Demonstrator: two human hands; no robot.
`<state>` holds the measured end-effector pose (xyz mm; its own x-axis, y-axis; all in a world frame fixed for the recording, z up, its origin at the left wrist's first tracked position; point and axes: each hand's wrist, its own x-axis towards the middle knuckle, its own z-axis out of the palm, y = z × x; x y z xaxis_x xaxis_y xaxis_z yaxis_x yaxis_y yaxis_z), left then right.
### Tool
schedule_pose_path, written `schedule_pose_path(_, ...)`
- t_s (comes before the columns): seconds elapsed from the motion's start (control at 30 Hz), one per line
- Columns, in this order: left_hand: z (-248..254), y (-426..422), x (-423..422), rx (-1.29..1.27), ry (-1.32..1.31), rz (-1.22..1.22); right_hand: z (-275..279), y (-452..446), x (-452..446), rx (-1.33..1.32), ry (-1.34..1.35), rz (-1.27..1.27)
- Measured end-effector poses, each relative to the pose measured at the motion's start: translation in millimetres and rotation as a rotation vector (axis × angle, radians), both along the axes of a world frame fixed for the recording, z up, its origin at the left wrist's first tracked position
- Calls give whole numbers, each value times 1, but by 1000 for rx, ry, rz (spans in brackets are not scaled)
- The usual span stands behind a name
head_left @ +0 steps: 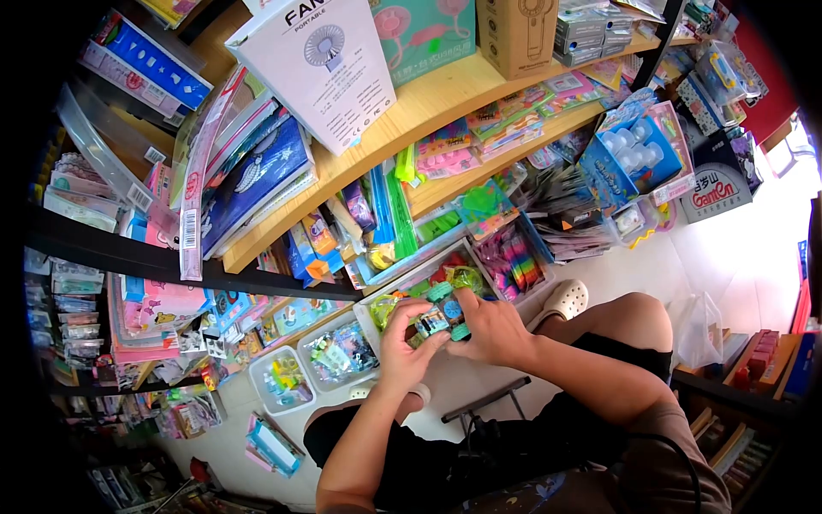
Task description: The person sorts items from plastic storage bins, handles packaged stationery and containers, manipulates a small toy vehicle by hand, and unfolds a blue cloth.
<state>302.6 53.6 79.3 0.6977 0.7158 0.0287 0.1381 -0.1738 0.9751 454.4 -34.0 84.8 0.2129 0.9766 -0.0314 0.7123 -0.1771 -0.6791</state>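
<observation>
A small toy with teal wheels (440, 318), which looks like a vehicle, is held between both hands at the middle of the view. My left hand (405, 340) has its fingers closed on the toy's left side. From the right, my right hand (490, 329) grips the other side, its thumb and fingers pressed against it. Just behind the hands lies a light bin (370, 325) of colourful packaged items. Part of the toy is hidden by the fingers.
Wooden shelves (428, 109) with a white fan box (318, 73) and packets stand ahead. Small white bins (283, 380) sit on the floor at the left, near a light-blue package (274, 445). A blue container (632, 160) stands at the right. My knees flank the hands.
</observation>
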Motion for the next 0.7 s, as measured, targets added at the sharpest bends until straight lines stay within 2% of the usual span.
schedule_pose_path(0.13, 11, 2, 0, 182, 43, -9, -1, 0, 3, 126, 52, 4)
schedule_pose_path(0.3, 16, 1, -1, 323, 86, -2, -4, 2, 2, 152, 44, 30)
schedule_pose_path(0.5, 9, 2, -2, 273, 26, 32, -4, 4, 2, 137, 64, 52)
schedule_pose_path(0.7, 7, -1, -2, 410, 70, 55, 0, 3, -3, 64, 36, 31)
